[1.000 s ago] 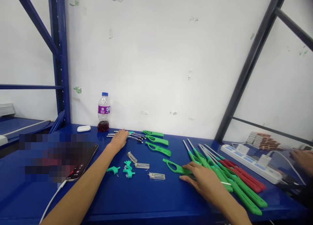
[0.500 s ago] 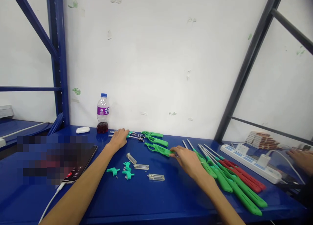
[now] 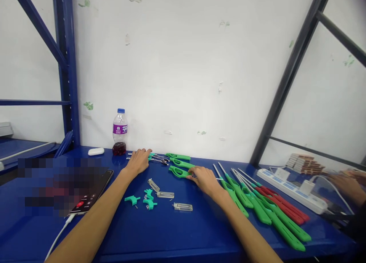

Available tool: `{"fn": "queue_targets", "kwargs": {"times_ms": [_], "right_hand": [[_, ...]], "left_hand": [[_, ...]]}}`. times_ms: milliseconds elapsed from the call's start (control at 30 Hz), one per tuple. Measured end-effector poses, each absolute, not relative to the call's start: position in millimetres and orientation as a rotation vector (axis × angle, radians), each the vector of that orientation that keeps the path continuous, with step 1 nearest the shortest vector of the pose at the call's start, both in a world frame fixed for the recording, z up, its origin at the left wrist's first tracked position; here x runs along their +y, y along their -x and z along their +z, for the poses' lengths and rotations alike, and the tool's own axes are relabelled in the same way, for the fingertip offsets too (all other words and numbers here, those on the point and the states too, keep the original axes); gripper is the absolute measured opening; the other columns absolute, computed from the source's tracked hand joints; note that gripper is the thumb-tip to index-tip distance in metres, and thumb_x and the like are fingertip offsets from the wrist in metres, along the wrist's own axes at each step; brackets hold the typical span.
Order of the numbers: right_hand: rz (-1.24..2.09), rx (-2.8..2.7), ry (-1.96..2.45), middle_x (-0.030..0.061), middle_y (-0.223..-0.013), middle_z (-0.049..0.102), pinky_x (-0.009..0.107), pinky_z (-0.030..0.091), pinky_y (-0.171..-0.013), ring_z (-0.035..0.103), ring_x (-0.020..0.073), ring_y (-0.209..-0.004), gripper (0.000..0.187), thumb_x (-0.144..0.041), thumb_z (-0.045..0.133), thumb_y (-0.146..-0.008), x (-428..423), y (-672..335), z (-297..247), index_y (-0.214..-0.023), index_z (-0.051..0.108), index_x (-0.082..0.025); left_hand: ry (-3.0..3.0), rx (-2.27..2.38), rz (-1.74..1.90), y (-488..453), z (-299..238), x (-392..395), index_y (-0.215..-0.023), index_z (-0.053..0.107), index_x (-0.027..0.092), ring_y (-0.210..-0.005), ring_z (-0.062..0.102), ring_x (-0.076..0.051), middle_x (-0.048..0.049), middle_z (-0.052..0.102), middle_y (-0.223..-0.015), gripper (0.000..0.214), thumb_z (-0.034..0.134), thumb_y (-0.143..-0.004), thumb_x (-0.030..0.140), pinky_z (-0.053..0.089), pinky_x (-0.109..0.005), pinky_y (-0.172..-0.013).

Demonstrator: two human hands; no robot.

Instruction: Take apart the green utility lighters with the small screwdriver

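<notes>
My right hand [image 3: 204, 179] is closed on the handle end of a green lighter shell [image 3: 177, 172], the nearest of a small stack lying by the wall. Two more green shells, an upper one [image 3: 178, 156] and a middle one [image 3: 181, 163], lie just behind it. My left hand [image 3: 138, 162] rests with fingers loosely spread over lighter inner parts with metal rods and wires [image 3: 158, 160]; its fingertips are partly hidden. Nearer me are several teal triggers [image 3: 132, 200] and clear fuel tanks [image 3: 183, 207].
Several green lighters [image 3: 263, 209] and red lighters [image 3: 286, 206] lie at the right, beside a white power strip [image 3: 291, 190]. A drink bottle [image 3: 120, 133], a white case [image 3: 96, 151] and a charging phone [image 3: 85, 202] are at the left. Another person's hand [image 3: 350, 185] shows at far right.
My right hand has moved left along the green shell, covering more of its handle end and uncovering a lighter at the right. My left hand has stayed put.
</notes>
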State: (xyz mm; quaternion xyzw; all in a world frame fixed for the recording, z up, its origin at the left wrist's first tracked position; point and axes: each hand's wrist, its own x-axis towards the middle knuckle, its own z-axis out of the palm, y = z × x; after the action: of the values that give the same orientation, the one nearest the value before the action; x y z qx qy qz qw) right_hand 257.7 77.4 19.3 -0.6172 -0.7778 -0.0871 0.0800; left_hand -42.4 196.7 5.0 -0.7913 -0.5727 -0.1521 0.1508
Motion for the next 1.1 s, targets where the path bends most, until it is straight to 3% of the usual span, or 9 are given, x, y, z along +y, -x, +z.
{"fn": "queue_targets", "kwargs": {"times_ms": [300, 433, 567, 700, 833, 967, 1100], "right_hand": [[-0.328, -2.287, 1.902, 0.0119, -0.126, 0.074, 0.030, 0.049, -0.083, 0.075, 0.0279, -0.107, 0.030, -0.038, 0.062, -0.103, 94.0, -256.9, 17.2, -0.125, 0.073, -0.023], [-0.374, -2.155, 1.997, 0.0106, -0.133, 0.071, 0.030, 0.049, -0.084, 0.073, 0.0268, -0.110, 0.036, -0.045, 0.060, -0.103, 95.8, -264.3, 26.0, -0.133, 0.068, -0.026], [-0.444, -1.911, 2.217, 0.0143, -0.116, 0.077, 0.033, 0.050, -0.081, 0.074, 0.0296, -0.107, 0.038, -0.047, 0.047, -0.108, 71.2, -296.3, 34.1, -0.118, 0.073, -0.022], [-0.492, -1.727, 2.435, 0.0217, -0.101, 0.078, 0.037, 0.051, -0.077, 0.077, 0.0357, -0.098, 0.040, -0.045, 0.054, -0.105, 34.9, -328.6, 24.7, -0.104, 0.076, -0.012], [-0.490, -1.757, 2.470, 0.0190, -0.099, 0.079, 0.036, 0.051, -0.071, 0.078, 0.0354, -0.093, 0.033, -0.042, 0.062, -0.101, 22.7, -336.3, 7.0, -0.106, 0.075, -0.012], [-0.517, -1.759, 2.436, 0.0184, -0.098, 0.080, 0.035, 0.048, -0.068, 0.078, 0.0341, -0.092, 0.027, -0.030, 0.057, -0.103, 28.7, -329.5, 6.1, -0.098, 0.076, -0.011], [-0.568, -1.739, 2.348, 0.0146, -0.092, 0.078, 0.033, 0.044, -0.064, 0.077, 0.0310, -0.087, 0.029, -0.033, 0.052, -0.106, 21.0, -323.3, 23.2, -0.097, 0.073, -0.015]], "left_hand": [[2.279, -1.652, -0.393, 42.9, 7.9, 193.8, -0.133, 0.062, 0.019, -0.112, 0.068, -0.026, -0.0103, 0.065, -0.133, 0.037, 0.067, -0.101, 0.037, 0.059, -0.049, -0.094], [2.289, -1.650, -0.391, 42.9, 11.5, 192.1, -0.133, 0.062, 0.019, -0.112, 0.068, -0.026, -0.0103, 0.065, -0.134, 0.037, 0.067, -0.101, 0.037, 0.059, -0.049, -0.094], [2.285, -1.669, -0.438, 40.8, 16.0, 189.0, -0.134, 0.062, 0.019, -0.113, 0.068, -0.027, -0.0104, 0.065, -0.134, 0.038, 0.067, -0.101, 0.037, 0.059, -0.049, -0.094], [2.238, -1.732, -0.519, 35.7, 21.9, 182.6, -0.134, 0.061, 0.019, -0.111, 0.068, -0.026, -0.0103, 0.065, -0.133, 0.038, 0.067, -0.101, 0.037, 0.059, -0.049, -0.094], [2.146, -1.830, -0.591, 31.6, 29.1, 173.9, -0.135, 0.061, 0.019, -0.112, 0.068, -0.027, -0.0107, 0.064, -0.135, 0.039, 0.067, -0.101, 0.037, 0.059, -0.049, -0.094], [2.142, -1.883, -0.639, 32.9, 33.8, 166.0, -0.134, 0.061, 0.020, -0.108, 0.069, -0.026, -0.0103, 0.064, -0.134, 0.038, 0.068, -0.101, 0.035, 0.061, -0.047, -0.090], [2.141, -1.868, -0.730, 33.6, 45.2, 159.2, -0.133, 0.062, 0.020, -0.104, 0.070, -0.024, -0.0096, 0.065, -0.131, 0.036, 0.068, -0.101, 0.035, 0.062, -0.044, -0.086]]}}
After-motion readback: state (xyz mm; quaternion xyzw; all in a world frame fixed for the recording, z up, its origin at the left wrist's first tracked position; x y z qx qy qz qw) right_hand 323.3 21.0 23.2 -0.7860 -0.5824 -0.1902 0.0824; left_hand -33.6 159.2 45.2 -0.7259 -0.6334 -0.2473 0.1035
